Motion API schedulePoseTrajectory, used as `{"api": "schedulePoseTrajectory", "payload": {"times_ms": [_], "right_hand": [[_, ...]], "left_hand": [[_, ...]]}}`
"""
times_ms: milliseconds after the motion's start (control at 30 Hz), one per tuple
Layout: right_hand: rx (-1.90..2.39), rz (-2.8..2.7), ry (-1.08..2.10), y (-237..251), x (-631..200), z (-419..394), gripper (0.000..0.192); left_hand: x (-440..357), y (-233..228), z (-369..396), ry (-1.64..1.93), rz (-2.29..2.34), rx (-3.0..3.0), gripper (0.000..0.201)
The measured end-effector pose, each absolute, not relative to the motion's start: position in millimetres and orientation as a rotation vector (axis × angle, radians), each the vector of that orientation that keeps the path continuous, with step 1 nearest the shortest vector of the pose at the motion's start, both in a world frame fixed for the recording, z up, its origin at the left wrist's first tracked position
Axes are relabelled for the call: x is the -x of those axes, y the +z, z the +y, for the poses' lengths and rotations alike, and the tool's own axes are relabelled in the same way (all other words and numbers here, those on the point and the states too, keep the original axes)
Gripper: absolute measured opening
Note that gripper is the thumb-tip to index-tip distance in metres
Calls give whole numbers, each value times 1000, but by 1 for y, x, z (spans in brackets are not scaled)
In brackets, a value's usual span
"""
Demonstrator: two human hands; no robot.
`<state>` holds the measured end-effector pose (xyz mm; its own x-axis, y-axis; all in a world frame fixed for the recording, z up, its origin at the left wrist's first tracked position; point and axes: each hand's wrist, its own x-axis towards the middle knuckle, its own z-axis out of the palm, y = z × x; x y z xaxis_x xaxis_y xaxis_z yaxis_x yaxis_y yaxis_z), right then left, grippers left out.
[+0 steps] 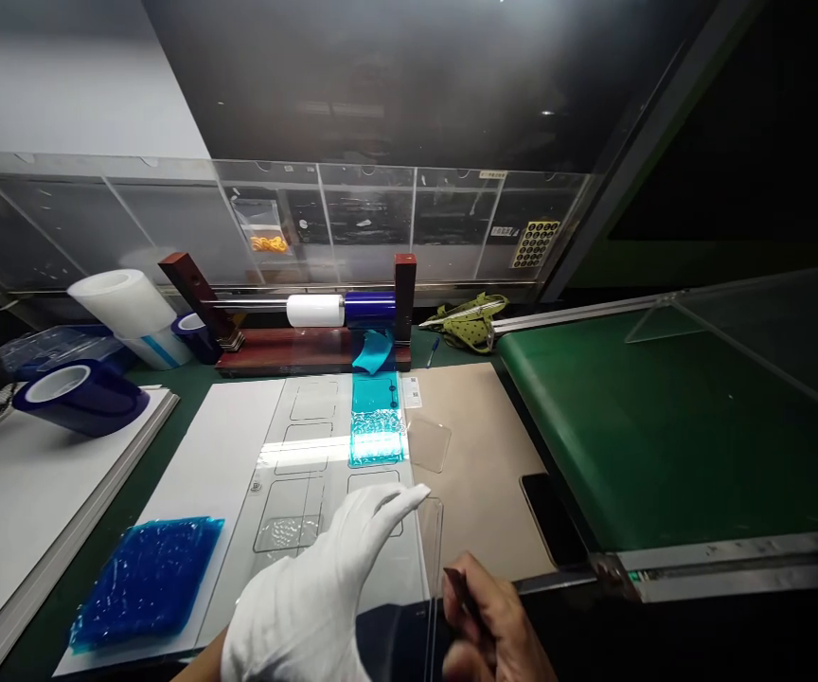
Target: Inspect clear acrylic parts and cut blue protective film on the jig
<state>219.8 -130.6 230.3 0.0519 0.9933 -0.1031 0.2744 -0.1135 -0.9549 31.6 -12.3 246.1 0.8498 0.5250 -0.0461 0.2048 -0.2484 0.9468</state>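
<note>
My left hand (330, 578), in a white glove, is closed at the edge of a clear plate (435, 540) tilted nearly edge-on to me. My right hand (498, 616) is bare and its fingers are curled beside the plate's lower part. A thin dark piece (462, 597) shows in them, its kind unclear. Under the left hand lies a clear sheet (338, 502) with rounded outlines drawn on it. Bright blue film (375, 390) covers one column of it, bubbled in the middle. Another clear plate (429, 445) rests on brown board (480, 407).
A wooden stand (310, 350) carries a white roll (315, 311) and a blue film roll (370, 309). Stacked blue-filmed pieces (150, 578) lie front left, near a loose blue roll (82, 396). A phone (551, 519) and a green conveyor belt (679, 426) are on the right.
</note>
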Motion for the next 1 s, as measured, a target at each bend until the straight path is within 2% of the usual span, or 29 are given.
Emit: {"api": "schedulePoseTrajectory", "payload": {"times_ms": [100,567,733,867,1000], "right_hand": [[1437,-1365,1251,234,-222,-128,64],[1370,-1454,962,223,-231,-153,59],[1372,-1473,826,218,-233,-162,49],[1362,-1512,741,214,-237,-168,59],[1403,-1464,732,201,-238,-174,62]], "left_hand": [[-36,252,-17,300,551,-1813,106],[-58,263,-36,310,508,-1813,93],[-72,266,-41,239,563,-1856,95],[-87,264,-47,257,621,-1861,92],[-98,272,-50,233,572,-1820,103]]}}
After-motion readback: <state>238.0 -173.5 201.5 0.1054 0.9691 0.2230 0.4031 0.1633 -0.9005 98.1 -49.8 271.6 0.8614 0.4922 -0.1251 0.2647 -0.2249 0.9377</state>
